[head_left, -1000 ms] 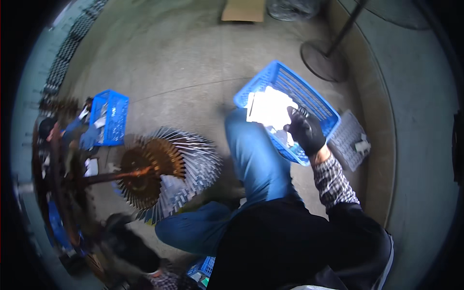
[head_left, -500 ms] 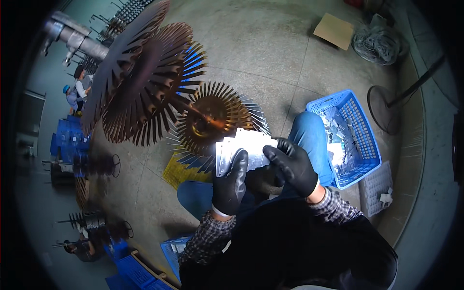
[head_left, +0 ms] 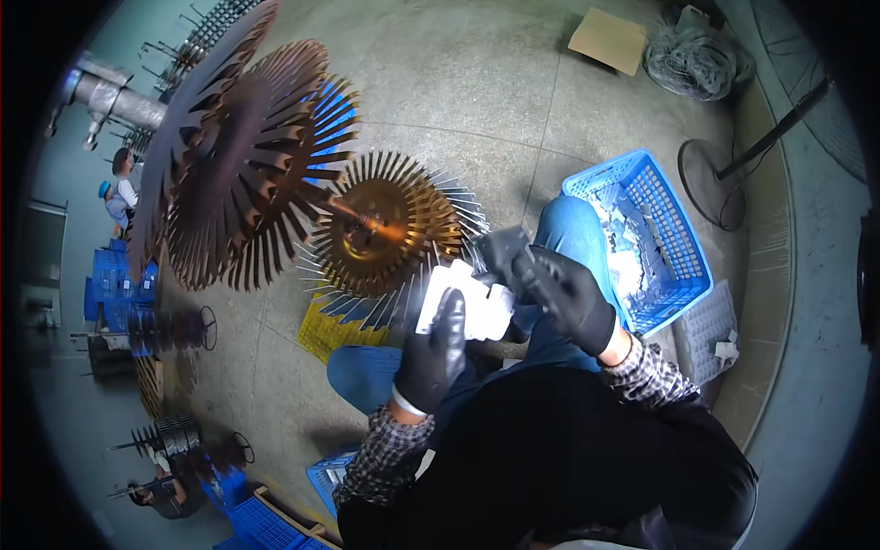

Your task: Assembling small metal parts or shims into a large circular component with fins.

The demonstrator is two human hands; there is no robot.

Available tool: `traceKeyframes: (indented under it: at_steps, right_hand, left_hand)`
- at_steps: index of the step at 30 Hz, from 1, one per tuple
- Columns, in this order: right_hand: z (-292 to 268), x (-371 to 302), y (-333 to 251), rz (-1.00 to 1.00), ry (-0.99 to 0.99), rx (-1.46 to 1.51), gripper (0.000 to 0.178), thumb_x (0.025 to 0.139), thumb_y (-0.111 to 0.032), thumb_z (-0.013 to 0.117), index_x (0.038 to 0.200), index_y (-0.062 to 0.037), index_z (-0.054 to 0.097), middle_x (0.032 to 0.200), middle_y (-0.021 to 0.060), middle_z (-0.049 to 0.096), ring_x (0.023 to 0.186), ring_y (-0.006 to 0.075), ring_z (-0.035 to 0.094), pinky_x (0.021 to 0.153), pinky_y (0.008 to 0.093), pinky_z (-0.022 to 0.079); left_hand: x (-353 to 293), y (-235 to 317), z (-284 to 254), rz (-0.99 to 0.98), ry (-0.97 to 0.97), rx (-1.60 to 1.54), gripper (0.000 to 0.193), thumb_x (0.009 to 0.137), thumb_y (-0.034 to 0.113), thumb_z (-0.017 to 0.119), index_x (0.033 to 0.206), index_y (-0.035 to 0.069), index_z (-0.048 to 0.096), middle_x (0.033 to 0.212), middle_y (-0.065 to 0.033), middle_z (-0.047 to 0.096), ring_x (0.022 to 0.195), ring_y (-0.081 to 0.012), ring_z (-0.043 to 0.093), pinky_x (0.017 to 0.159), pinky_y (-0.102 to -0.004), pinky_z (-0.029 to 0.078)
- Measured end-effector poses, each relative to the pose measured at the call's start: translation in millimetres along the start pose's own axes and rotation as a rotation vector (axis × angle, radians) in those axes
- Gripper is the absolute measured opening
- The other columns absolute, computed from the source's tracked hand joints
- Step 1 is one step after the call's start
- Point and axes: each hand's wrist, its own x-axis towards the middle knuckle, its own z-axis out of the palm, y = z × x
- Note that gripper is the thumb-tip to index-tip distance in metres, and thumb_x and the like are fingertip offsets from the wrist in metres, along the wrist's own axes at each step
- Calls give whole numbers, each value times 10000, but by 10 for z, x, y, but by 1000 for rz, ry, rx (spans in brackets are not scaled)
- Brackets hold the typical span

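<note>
My left hand, in a black glove, is closed on several flat metal plates that glare white in the light. The thumb lies across their face. A single thin plate, darker in this light, is pinched in my gloved right hand, just above and to the right of the stack. Beyond both hands stands a coppery rack disc with radial slots around its rim. Thin plates stick out around the disc's far and near edges. Larger slotted discs sit on the same shaft to the left.
By my right knee stands a blue basket with many loose plates inside. A grey tray lies beside it, near a stand's round base. Cardboard and a wire bundle lie farther off. People work at far left.
My right hand has drawn one plate off the stack and moved slightly right with it. The left hand keeps the rest. The whole view has shifted a little.
</note>
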Motion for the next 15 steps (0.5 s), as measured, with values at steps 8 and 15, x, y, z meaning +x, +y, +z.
traceKeyframes:
  at_steps: [8, 15]
  right_hand:
    - [-241, -122, 255, 126, -167, 149, 231, 1014, -209, 715, 1150, -24, 734, 934, 118, 726, 780, 214, 648, 763, 311, 526]
    - [-661, 19, 492, -150, -603, -296, 231, 1053, -247, 670, 995, -33, 735, 759, 53, 675, 652, 159, 610, 647, 300, 502]
  left_hand:
    - [178, 216, -294, -312, -270, -482, 413, 994, 15, 607, 1404, -35, 599, 1362, -221, 674, 1172, -337, 708, 984, -393, 584]
    - [231, 272, -140, -183, -439, -603, 434, 962, 8, 656, 1393, -17, 605, 1386, -201, 666, 1172, -331, 706, 991, -381, 583]
